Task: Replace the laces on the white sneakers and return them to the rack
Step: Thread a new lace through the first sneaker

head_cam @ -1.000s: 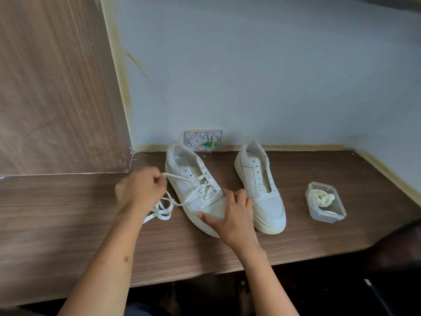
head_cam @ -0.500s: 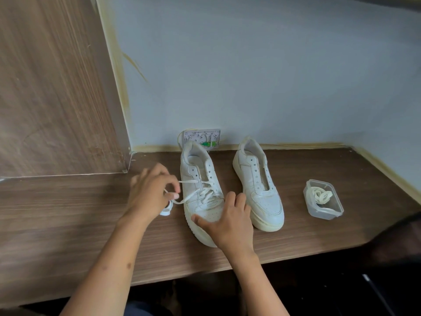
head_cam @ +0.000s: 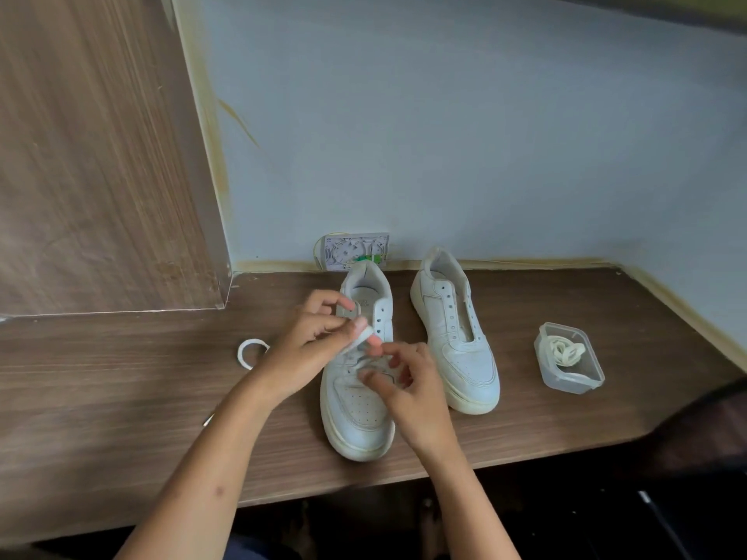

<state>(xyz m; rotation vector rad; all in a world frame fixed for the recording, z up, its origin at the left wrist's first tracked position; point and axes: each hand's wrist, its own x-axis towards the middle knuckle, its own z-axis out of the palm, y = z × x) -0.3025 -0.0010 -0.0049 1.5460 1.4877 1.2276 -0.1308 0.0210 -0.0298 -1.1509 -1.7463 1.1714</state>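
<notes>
**both hands at the lacing of the left-side sneaker**

two white sneakers stand side by side on the wooden desk (head_cam: pixel 121 398), toes toward the person, heels near the pale blue wall (head_cam: pixel 444 115).

the near sneaker (head_cam: pixel 357 414) sits to the left of the other. the left hand (head_cam: pixel 309 347) is over its eyelet area, thumb and fingers curled and pinching a white lace (head_cam: pixel 362 336) just above the tongue. the right hand (head_cam: pixel 408 383) is over the lower eyelets, fingers curled at the lacing; motion blur there, so i cannot tell whether it actually holds a strand. a loop of the same lace (head_cam: pixel 250 353) lies on the desk left of the left wrist, and a short bit shows by the left forearm.

the second sneaker (head_cam: pixel 456 337) stands just right of the first, apart from it, eyelets bare, no lace seen in it.

further right, well apart from the shoes, a clear plastic container (head_cam: pixel 572 375) sits open on the desk with a coiled cream lace (head_cam: pixel 566 351) inside.

a small wall box (head_cam: pixel 355 252) with green bits is mounted behind the near sneaker's heel. a wood-grain panel (head_cam: pixel 93 155) rises at the left.
</notes>
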